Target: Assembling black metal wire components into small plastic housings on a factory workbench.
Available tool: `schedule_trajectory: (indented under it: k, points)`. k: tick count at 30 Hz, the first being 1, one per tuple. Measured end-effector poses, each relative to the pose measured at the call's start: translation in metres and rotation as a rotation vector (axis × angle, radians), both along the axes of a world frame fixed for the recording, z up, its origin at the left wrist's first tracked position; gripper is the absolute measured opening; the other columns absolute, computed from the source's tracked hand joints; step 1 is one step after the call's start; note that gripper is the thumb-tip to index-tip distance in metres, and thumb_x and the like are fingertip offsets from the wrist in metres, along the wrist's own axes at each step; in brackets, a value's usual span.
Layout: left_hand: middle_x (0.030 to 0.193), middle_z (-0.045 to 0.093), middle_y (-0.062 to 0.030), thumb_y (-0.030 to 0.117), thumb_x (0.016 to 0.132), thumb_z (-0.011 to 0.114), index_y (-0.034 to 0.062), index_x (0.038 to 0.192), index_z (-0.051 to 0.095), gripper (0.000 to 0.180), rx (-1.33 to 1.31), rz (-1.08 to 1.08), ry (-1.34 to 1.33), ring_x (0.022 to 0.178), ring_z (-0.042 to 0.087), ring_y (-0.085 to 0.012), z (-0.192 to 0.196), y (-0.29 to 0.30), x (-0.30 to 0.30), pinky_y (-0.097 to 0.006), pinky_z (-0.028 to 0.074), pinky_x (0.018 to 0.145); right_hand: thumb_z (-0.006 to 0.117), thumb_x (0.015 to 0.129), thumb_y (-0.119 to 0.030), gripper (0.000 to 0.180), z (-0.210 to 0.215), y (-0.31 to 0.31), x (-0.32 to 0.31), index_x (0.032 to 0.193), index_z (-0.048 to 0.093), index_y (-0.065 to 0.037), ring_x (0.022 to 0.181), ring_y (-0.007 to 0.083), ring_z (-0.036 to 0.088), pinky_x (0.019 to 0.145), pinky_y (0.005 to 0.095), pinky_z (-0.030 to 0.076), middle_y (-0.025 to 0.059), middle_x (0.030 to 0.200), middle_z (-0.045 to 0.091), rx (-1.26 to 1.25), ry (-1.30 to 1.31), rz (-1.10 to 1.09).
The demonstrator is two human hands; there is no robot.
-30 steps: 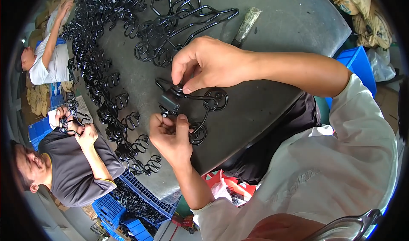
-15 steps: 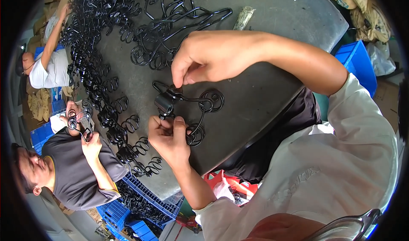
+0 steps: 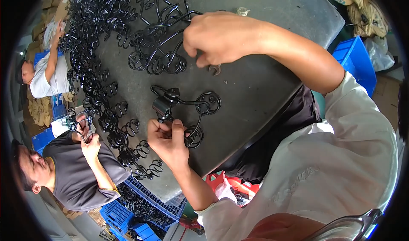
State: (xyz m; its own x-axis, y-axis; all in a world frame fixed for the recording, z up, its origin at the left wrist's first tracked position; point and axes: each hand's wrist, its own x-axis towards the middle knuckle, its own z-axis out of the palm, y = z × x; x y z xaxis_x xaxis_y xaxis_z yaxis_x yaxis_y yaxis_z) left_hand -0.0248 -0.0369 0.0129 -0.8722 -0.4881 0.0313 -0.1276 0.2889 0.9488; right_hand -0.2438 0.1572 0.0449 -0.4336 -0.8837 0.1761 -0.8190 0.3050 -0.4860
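My left hand (image 3: pixel 170 140) is closed, thumb and fingers pinching the lower end of a black clamp-like fitting (image 3: pixel 162 106). Joined to the fitting is a bent black wire part (image 3: pixel 208 104) with round coils at its ends; it lies above the dark tabletop. My right hand (image 3: pixel 223 38) is apart from that part, above the table. Its thumb and index finger are bent with a gap between them. The jaw of a metal wrench (image 3: pixel 214 70) shows just below this hand, which hides most of the tool. A pale wrapped end (image 3: pixel 243 11) shows behind the wrist.
A tangled heap of black coiled wire parts (image 3: pixel 98 23) covers the table's left side, and several more (image 3: pixel 157 59) lie near my right hand. At left, a person (image 3: pixel 81 168) handles a similar part; another person (image 3: pixel 49 72) reaches in beyond. Blue bins (image 3: pixel 355 62) stand around the table.
My right hand has let go of the fitting and moved up and right, away from it. The wrench jaw now shows below it. My left hand keeps its hold.
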Motion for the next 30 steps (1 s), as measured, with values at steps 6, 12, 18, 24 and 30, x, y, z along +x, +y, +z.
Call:
schedule_trajectory:
  k: [6, 12, 18, 24, 30]
  points:
    - [0.07, 0.049, -0.001, -0.006, 0.086, 0.065, 0.0061, 0.079, 0.039, 0.03, 0.047, 0.016, 0.012, 0.056, 0.051, -0.0064, 0.0, 0.003, -0.003, -0.022, 0.049, 0.047, 0.074, 0.071, -0.01, 0.018, -0.02, -0.014, 0.012, 0.08, 0.065, 0.002, 0.082, 0.0396, 0.069, 0.071, 0.047, 0.055, 0.0179, 0.079, 0.069, 0.116, 0.131, -0.101]
    - [0.069, 0.054, -0.0046, -0.003, 0.087, 0.065, 0.0063, 0.078, 0.041, 0.027, 0.013, 0.008, 0.007, 0.056, 0.054, -0.0092, 0.001, 0.003, -0.002, -0.022, 0.047, 0.049, 0.074, 0.077, -0.004, 0.014, -0.015, -0.027, 0.023, 0.085, 0.066, 0.004, 0.072, 0.0275, 0.071, 0.065, 0.0382, 0.055, 0.0161, 0.076, 0.07, -0.243, -0.423, 0.109]
    - [0.07, 0.048, -0.0009, -0.007, 0.086, 0.066, 0.006, 0.079, 0.038, 0.032, 0.019, 0.011, 0.015, 0.055, 0.051, -0.0066, 0.0, 0.001, -0.003, -0.022, 0.048, 0.046, 0.074, 0.083, 0.003, 0.016, -0.024, -0.037, 0.033, 0.099, 0.071, 0.005, 0.076, 0.0155, 0.071, 0.071, 0.0297, 0.057, 0.0112, 0.086, 0.075, -0.347, -0.851, 0.077]
    - [0.069, 0.048, -0.001, -0.007, 0.086, 0.066, 0.006, 0.078, 0.038, 0.032, 0.022, 0.017, 0.012, 0.055, 0.051, -0.0067, 0.001, 0.002, -0.003, -0.023, 0.048, 0.045, 0.076, 0.082, 0.002, 0.018, -0.032, -0.042, 0.034, 0.1, 0.074, 0.003, 0.077, 0.0156, 0.071, 0.073, 0.0299, 0.057, 0.011, 0.087, 0.075, -0.361, -0.836, 0.068]
    - [0.069, 0.048, -0.0012, -0.007, 0.086, 0.066, 0.006, 0.078, 0.038, 0.032, 0.022, 0.019, 0.013, 0.054, 0.051, -0.007, 0.0, 0.002, -0.003, -0.023, 0.048, 0.045, 0.076, 0.086, -0.006, 0.015, -0.025, -0.04, 0.037, 0.099, 0.075, 0.002, 0.075, 0.0159, 0.071, 0.07, 0.0318, 0.055, 0.0131, 0.088, 0.075, -0.302, -0.797, 0.021]
